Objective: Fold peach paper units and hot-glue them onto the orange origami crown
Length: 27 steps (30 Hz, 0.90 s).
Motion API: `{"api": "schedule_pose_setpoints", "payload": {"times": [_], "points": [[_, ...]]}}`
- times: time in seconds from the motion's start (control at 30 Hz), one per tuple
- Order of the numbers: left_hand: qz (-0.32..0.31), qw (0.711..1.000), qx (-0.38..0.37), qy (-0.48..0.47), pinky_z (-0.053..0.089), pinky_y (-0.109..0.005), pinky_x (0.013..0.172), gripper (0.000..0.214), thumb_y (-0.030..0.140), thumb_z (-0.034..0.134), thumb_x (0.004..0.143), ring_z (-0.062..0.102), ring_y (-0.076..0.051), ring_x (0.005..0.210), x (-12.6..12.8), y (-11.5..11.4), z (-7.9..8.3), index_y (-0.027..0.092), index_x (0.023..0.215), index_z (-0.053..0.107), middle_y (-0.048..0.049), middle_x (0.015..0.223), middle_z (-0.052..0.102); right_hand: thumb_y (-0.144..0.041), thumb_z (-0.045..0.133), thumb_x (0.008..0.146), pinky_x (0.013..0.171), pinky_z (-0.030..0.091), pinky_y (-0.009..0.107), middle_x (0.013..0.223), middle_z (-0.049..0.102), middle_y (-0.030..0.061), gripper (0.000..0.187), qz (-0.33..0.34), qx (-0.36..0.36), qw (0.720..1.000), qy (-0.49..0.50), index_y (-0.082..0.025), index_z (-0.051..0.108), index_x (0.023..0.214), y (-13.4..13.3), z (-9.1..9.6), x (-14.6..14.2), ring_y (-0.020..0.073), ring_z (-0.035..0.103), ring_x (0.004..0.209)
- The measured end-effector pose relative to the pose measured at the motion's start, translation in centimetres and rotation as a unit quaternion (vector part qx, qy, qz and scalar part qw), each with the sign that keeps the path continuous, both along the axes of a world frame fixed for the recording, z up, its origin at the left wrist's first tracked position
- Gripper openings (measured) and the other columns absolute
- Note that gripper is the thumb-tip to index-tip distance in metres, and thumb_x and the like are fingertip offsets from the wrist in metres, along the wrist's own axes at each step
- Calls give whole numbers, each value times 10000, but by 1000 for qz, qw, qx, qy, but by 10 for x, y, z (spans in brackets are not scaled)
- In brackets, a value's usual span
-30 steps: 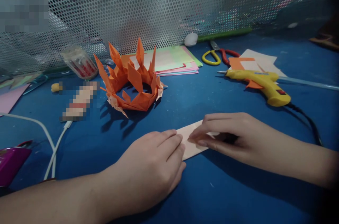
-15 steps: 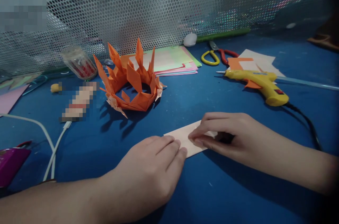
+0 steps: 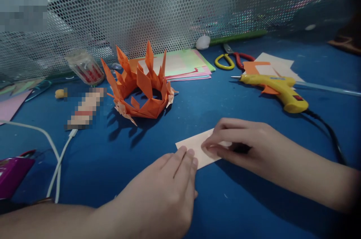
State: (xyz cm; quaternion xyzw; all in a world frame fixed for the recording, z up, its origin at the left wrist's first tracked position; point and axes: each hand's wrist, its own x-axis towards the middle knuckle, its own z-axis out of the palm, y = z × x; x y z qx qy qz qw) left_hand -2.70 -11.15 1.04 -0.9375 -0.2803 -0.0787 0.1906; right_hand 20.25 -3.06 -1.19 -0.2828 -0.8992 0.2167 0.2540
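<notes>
A pale pink folded paper strip lies flat on the blue table. My right hand presses down on its right end, fingers together and flat on the paper. My left hand rests palm down with its fingertips on the strip's near left edge, fingers stretched out side by side. Beyond them stands an orange folded-paper crown with tall spikes.
A yellow glue gun with a black cord lies at the right, scissors and paper scraps behind it. A stack of coloured sheets lies by the perforated metal screen. At the left are white cables, a purple object and a clear container.
My left hand has slid back toward me and to the left, uncovering the strip's left end. My right hand has stayed on the paper.
</notes>
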Motion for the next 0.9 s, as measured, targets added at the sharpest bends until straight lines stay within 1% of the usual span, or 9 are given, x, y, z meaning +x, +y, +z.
{"api": "schedule_pose_setpoints", "payload": {"times": [0.07,0.13,0.2,0.3,0.47,0.53,0.63,0.73,0.9], "points": [[-5,1000,-24,17,550,-329,919,432,104,335,1030,734,-251,1093,-1,0,3,18,1219,714,-149,1215,763,-190,482,1024,666,493,271,874,702,40,258,60,109,992,-31,-224,727,948,0,3,0,135,660,731],[-12,998,-60,30,543,-337,945,462,104,310,1018,726,-259,1124,-3,0,8,15,1267,689,-157,1260,743,-146,403,1055,771,468,327,892,724,31,320,107,200,973,-46,-226,707,999,1,5,1,149,668,806],[-12,995,-93,32,541,-349,955,466,114,312,1014,722,-267,1139,-5,0,11,24,1287,678,-166,1284,730,-134,336,1081,843,432,351,908,738,21,364,119,229,965,-49,-215,682,1001,1,4,1,144,674,850],[-10,993,-117,21,539,-368,957,444,130,337,1021,712,-276,1160,-8,0,13,36,1296,674,-176,1306,715,-106,301,1083,890,401,363,964,750,22,381,118,241,962,-55,-205,662,1015,0,-1,1,139,681,882],[-4,987,-158,17,547,-364,960,398,169,449,1000,691,-278,1188,-8,3,16,37,1308,663,-178,1337,698,-84,389,1056,924,382,397,1003,759,28,278,122,275,952,-56,-208,638,1036,-1,-3,1,152,677,877],[4,983,-181,23,554,-363,963,411,199,522,967,681,-280,1204,-9,3,19,48,1326,650,-170,1361,685,-76,394,1047,911,386,389,1005,761,32,281,133,280,949,-66,-208,638,999,0,0,2,150,680,880],[14,977,-211,25,557,-363,981,511,224,622,875,668,-282,1231,-12,3,22,57,1359,625,-161,1402,658,-15,343,1000,876,403,383,1035,755,52,366,137,281,946,-89,-213,625,874,3,3,7,148,678,864],[23,974,-226,13,538,-335,1023,587,193,651,803,655,-265,1262,-17,2,24,62,1374,614,-156,1444,621,58,310,882,885,409,415,1075,733,66,406,128,262,953,-87,-223,591,798,10,6,14,159,676,893],[24,958,-287,5,536,-366,1053,550,193,624,814,632,-272,1303,-21,5,29,105,1357,638,-139,1477,587,65,368,767,919,430,441,1082,725,40,390,182,205,958,-84,-244,604,806,26,14,25,179,678,1049]]}}
